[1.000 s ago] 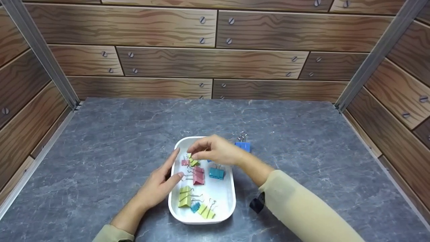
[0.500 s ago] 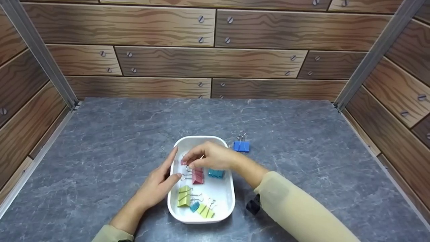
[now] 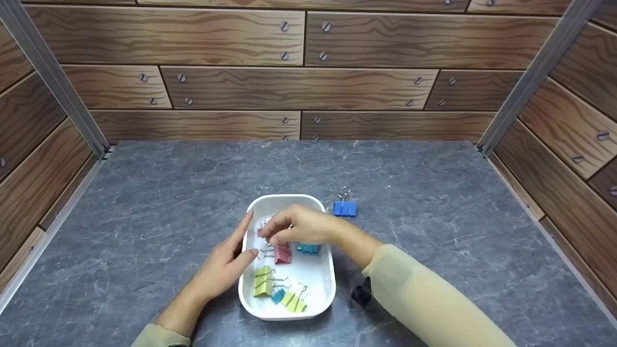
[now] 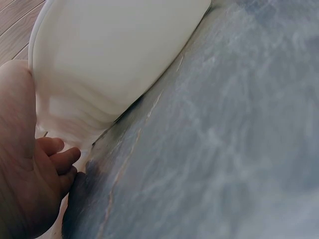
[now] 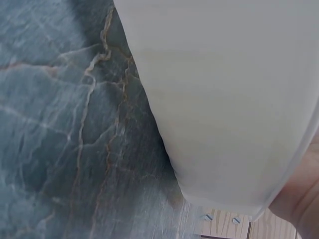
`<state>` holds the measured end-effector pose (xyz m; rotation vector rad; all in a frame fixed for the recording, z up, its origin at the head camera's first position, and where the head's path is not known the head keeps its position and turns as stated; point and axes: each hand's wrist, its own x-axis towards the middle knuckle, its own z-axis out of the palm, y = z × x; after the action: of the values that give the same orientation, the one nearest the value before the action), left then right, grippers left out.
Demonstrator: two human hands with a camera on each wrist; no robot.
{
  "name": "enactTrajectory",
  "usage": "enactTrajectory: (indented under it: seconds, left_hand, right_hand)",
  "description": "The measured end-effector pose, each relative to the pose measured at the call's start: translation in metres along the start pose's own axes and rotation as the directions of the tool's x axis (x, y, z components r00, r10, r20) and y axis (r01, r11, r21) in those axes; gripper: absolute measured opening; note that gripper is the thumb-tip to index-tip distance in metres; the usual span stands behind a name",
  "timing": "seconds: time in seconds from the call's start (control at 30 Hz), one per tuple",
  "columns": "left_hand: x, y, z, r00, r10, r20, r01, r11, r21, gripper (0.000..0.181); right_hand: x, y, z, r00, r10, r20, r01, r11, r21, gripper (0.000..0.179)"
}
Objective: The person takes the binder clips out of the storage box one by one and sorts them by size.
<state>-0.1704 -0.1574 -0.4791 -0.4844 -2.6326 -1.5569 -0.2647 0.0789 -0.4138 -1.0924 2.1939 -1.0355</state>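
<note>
A white tray [image 3: 320, 282] stands in front of me with several coloured binder clips inside. My left hand [image 3: 224, 260] holds its left wall, thumb over the rim; in the left wrist view its other fingers [image 4: 66, 159] lie curled by the outer wall. Inside the tray, my right hand [image 3: 303, 225] pinches a binder clip mostly hidden under its fingers. Close by are a small pink clip [image 3: 260, 232], a larger pink clip [image 3: 283, 254] and a teal clip [image 3: 308, 248]. In the right wrist view, the tray's outer wall [image 5: 224, 99] hides the fingertips.
A blue binder clip [image 3: 344, 209] stands on the dark marbled table [image 3: 193, 188], right of the tray. At the tray's near end lie a yellow-green clip [image 3: 262, 282], a small teal clip [image 3: 277, 296] and another yellow-green clip [image 3: 293, 302]. Wood-patterned walls [image 3: 231, 86] enclose the table.
My right hand has lowered slightly and moved left over the yellow-green clip near the small pink one, which it now covers. The left hand stays at the tray.
</note>
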Motion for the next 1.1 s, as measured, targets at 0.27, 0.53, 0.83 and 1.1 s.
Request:
enactTrajectory:
  seconds: [0.27, 0.53, 0.83, 1.1]
  left_hand:
    - [0.0001, -0.0016, 0.0000, 1.000, 0.008, 0.002, -0.008, 1.000, -0.009, 0.080]
    - [-0.0016, -0.0004, -0.0004, 1.000, 0.007, -0.006, -0.007, 1.000, 0.007, 0.080]
    - [0.0000, 0.0001, -0.0003, 1.000, 0.007, 0.001, -0.007, 1.000, 0.006, 0.078]
    - [0.0003, -0.0003, -0.0005, 1.000, 0.009, 0.000, -0.009, 1.000, 0.002, 0.080]
  right_hand:
    - [0.0017, 0.0016, 0.0012, 1.000, -0.004, 0.015, 0.004, 1.000, 0.002, 0.026]
    - [0.0037, 0.0006, 0.0024, 0.999, -0.004, 0.035, 0.004, 1.000, -0.014, 0.023]
    - [0.0011, -0.0009, 0.0016, 0.999, -0.004, 0.047, 0.005, 1.000, -0.012, 0.019]
    - [0.0014, 0.0004, 0.0025, 0.999, -0.010, 0.039, 0.010, 1.000, 0.007, 0.014]
